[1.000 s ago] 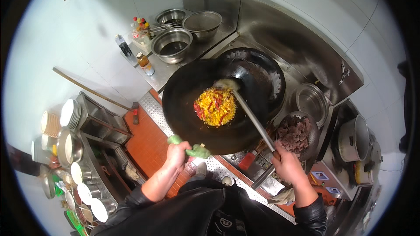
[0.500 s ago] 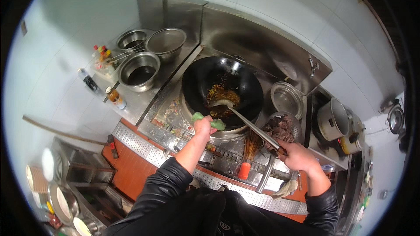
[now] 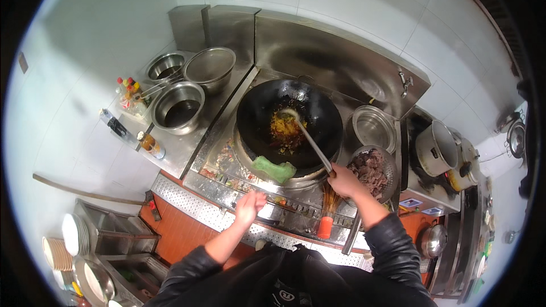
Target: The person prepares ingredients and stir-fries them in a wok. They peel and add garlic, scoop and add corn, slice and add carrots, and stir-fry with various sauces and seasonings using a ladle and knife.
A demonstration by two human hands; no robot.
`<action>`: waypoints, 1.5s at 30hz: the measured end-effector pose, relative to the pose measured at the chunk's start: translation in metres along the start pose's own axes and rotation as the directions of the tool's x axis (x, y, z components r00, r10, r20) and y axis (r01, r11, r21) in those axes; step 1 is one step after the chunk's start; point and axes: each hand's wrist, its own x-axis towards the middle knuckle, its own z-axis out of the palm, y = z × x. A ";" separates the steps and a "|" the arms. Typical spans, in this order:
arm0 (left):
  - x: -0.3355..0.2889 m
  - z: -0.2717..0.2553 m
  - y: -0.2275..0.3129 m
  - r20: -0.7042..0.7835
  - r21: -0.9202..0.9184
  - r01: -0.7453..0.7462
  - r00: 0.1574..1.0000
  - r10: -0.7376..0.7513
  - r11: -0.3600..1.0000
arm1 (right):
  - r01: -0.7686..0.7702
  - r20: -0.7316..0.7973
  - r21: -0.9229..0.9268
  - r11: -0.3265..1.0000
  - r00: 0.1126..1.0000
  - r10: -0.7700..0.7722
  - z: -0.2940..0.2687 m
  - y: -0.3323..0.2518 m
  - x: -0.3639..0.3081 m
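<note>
One ladle [image 3: 311,143], gripped in my right fingers [image 3: 335,176], runs lengthwise away and leftward from them to the food [image 3: 286,129] in the wok [image 3: 254,111]; my left fingers [image 3: 259,199], nearer the green cloth [image 3: 274,169] at its rim, hang loosely curled, empty, just short of it.

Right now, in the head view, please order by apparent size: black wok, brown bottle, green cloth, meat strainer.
Largest to smallest:
1. Black wok
2. Meat strainer
3. Green cloth
4. Brown bottle

Kitchen with black wok [image 3: 321,115], steel bowls [image 3: 191,125]
</note>
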 end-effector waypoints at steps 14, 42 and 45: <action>-0.155 -0.274 -0.272 -0.421 0.839 0.433 0.900 -0.114 0.330 | 0.062 -0.090 -0.133 0.989 0.993 -0.074 -0.034 0.021 -0.017; -0.174 -0.261 -0.236 -0.585 0.490 0.472 0.801 -0.125 0.733 | -0.094 0.044 0.338 0.936 0.996 0.084 0.024 0.026 -0.005; -0.179 -0.267 -0.257 -0.537 0.359 0.449 0.817 -0.212 0.818 | -0.112 0.189 0.465 0.878 0.982 0.025 -0.006 0.022 -0.047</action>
